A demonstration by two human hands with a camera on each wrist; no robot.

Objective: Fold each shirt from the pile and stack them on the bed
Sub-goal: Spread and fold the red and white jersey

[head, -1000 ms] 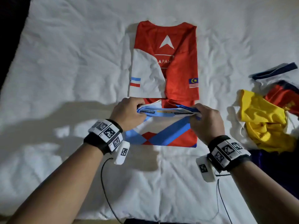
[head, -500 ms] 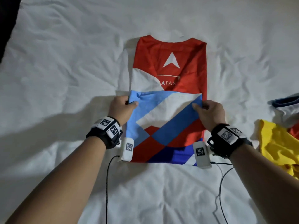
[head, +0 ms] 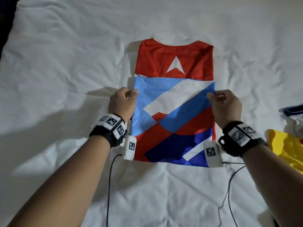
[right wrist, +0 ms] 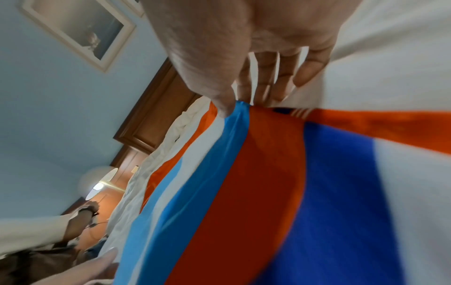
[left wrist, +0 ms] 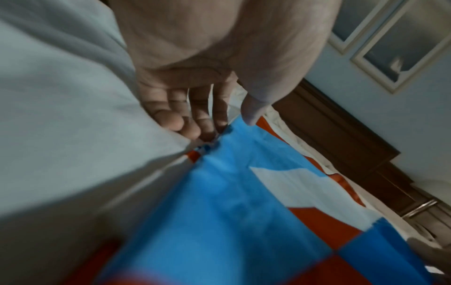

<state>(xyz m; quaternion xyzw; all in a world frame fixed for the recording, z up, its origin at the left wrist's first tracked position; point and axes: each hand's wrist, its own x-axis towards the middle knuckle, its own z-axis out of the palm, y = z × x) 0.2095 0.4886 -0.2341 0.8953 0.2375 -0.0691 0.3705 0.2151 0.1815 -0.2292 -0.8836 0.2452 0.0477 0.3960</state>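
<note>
While each thumb and forefinger pinch a side edge of the folded-over flap, the left hand (head: 122, 104) and right hand (head: 225, 106) hold the shirt (head: 173, 102) taut between them, probably so the lower half lies square over the upper. The other fingers look loosely curled. The shirt lies flat mid-bed (head: 65, 63), its long axis running away from the person, collar at the far end, fold nearest the wrists. The pile (head: 288, 145) sits well apart to the right.
</note>
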